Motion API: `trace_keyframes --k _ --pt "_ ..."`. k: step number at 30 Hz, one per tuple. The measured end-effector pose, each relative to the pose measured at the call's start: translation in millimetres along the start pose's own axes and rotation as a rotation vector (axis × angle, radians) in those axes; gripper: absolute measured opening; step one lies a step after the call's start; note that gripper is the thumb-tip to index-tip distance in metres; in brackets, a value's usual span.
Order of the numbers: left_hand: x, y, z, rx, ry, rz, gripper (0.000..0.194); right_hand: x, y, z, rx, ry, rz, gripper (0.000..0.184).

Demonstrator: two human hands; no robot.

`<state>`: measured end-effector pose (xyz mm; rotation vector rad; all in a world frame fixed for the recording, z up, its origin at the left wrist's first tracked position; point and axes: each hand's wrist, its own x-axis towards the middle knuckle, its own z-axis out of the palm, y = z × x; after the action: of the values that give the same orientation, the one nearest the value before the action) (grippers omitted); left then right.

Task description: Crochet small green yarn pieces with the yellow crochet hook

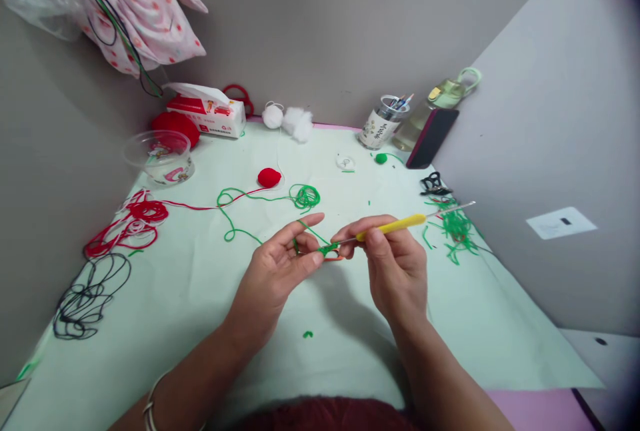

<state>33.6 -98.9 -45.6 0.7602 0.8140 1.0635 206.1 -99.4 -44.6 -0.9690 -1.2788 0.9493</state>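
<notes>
My left hand (286, 259) pinches a small green crochet piece (329, 249), with green yarn (260, 201) running over its raised forefinger back to a loose coil on the cloth. My right hand (390, 259) is closed on a yellow-handled crochet hook (400, 224), whose tip meets the green piece between the two hands. The hook's metal end points out to the right. Both hands hover above a pale green cloth (200, 284).
Red yarn (130, 221) and black yarn (85, 294) lie at the left, green scraps (455, 228) at the right. A red ball (269, 177), clear bowl (159, 156), tissue box (210, 111), white stuffing (293, 119), pen jar (383, 123), bottle (440, 101) and phone (431, 138) stand farther back.
</notes>
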Motion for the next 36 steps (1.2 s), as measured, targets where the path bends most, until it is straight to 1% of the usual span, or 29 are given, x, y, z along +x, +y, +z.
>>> trace_keyframes --k 7,12,24,33,36 --pt "0.6 -1.0 -0.6 0.039 0.013 0.03 0.039 -0.2 0.2 -0.5 0.022 -0.031 -0.023 0.02" --pt "1.2 -1.5 -0.8 0.04 0.018 0.039 0.038 -0.8 -1.0 0.2 -0.033 0.003 -0.069 0.02" --pt "1.7 -1.0 -0.9 0.014 0.035 0.021 0.035 0.7 -3.0 3.1 -0.039 0.025 -0.062 0.021" --pt "3.0 -2.3 -1.2 0.019 0.037 0.014 0.034 1.8 -3.7 3.0 -0.04 0.009 -0.069 0.021" --pt "3.7 -2.1 -1.4 0.03 0.044 0.021 0.032 1.3 -3.6 3.2 -0.029 0.004 -0.092 0.02"
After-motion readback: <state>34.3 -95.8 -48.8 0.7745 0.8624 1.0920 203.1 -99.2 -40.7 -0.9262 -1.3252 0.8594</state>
